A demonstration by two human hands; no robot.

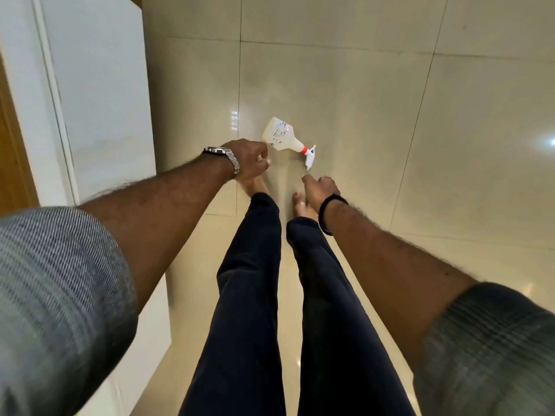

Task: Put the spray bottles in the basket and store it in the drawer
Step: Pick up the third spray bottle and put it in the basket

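A translucent white spray bottle [280,136] with an orange collar and white trigger head lies on its side on the tiled floor, nozzle end toward the right. My left hand [250,160], with a metal watch on the wrist, hangs just left of the bottle's base, fingers loosely curled and holding nothing. My right hand [319,190], with a ring and a black wristband, hangs just below the trigger head, fingers loosely apart and empty. Neither hand touches the bottle. No basket or drawer is in view.
White cabinet fronts [99,85] run along the left side, with a wooden edge at the far left. Glossy beige floor tiles [390,115] spread ahead and to the right. My legs in dark trousers and my bare feet [303,208] stand just below the bottle.
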